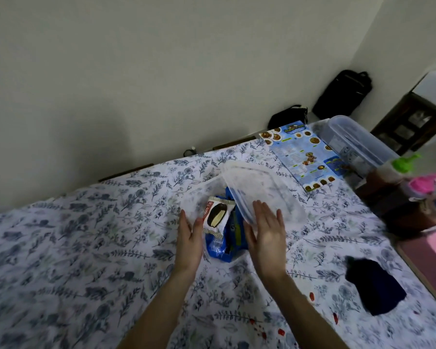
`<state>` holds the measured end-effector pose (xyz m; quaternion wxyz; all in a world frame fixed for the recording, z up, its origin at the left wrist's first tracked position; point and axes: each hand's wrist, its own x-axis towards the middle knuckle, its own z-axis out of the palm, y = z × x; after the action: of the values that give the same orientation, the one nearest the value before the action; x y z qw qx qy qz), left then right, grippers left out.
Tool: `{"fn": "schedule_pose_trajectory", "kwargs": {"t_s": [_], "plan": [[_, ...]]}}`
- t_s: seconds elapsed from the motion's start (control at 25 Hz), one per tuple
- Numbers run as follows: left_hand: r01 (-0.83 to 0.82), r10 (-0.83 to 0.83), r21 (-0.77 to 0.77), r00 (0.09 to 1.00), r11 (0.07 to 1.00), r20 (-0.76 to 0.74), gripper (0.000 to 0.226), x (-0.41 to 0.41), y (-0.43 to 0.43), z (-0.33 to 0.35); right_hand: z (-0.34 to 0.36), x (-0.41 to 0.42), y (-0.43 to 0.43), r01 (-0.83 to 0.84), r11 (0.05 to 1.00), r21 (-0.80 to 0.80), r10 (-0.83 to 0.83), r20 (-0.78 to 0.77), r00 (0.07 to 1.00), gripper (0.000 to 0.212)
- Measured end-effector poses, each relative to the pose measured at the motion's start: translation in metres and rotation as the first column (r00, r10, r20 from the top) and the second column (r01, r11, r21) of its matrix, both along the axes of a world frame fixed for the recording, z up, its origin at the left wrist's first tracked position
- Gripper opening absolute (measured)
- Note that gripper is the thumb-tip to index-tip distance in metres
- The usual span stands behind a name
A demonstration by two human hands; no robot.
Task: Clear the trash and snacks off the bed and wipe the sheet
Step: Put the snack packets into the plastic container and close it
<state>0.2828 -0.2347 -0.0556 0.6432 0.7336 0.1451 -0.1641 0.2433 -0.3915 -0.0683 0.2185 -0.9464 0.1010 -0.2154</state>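
Observation:
A clear plastic container (196, 195) sits mid-bed on the floral sheet (86, 235). It holds a white choco pie packet (217, 215) and blue snack packets (219, 250). My left hand (189, 238) presses flat against the container's left side. My right hand (264, 230) lies on the clear lid (257, 187), fingers over its top and thumb at its near edge; the lid is tilted, resting over the right half of the container. A dark cloth (373, 285) lies on the sheet to the right. Small red stains (311, 295) dot the sheet near me.
A blue food menu leaflet (305, 154) and a second clear lidded box (353, 139) lie at the bed's far right corner. A side table at the right holds a green pump bottle (403, 165) and a pink-capped bottle (423, 183). Black bags (342, 94) lean on the wall.

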Motion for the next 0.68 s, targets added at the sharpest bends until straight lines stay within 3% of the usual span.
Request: {"fn": "schedule_pose_trajectory", "kwargs": {"t_s": [0.16, 0.32, 0.48, 0.6, 0.68], "plan": [[-0.037, 0.036, -0.023, 0.998, 0.999, -0.059, 0.063, 0.006, 0.003, 0.005, -0.01, -0.013, 0.043, -0.149, 0.982, -0.12, 0.152, 0.015, 0.988, 0.057], [-0.025, 0.025, 0.008, 0.997, 1.0, -0.072, 0.072, 0.014, 0.014, 0.004, -0.023, -0.031, 0.06, -0.316, 0.923, -0.22, 0.305, -0.08, 0.949, 0.069], [0.079, -0.088, 0.234, 0.996, 0.969, 0.03, 0.075, 0.016, 0.013, 0.005, -0.022, -0.034, 0.042, -0.381, 0.906, -0.183, 0.378, -0.051, 0.924, 0.047], [0.123, -0.158, 0.331, 0.984, 0.936, 0.081, 0.071, 0.014, 0.01, -0.002, -0.01, -0.034, 0.025, -0.461, 0.881, -0.107, 0.463, -0.005, 0.886, 0.042], [0.139, -0.195, 0.39, 0.975, 0.91, 0.106, 0.064, 0.012, 0.009, -0.003, -0.002, -0.022, 0.003, -0.33, 0.942, -0.061, 0.331, -0.004, 0.944, 0.042]]}}
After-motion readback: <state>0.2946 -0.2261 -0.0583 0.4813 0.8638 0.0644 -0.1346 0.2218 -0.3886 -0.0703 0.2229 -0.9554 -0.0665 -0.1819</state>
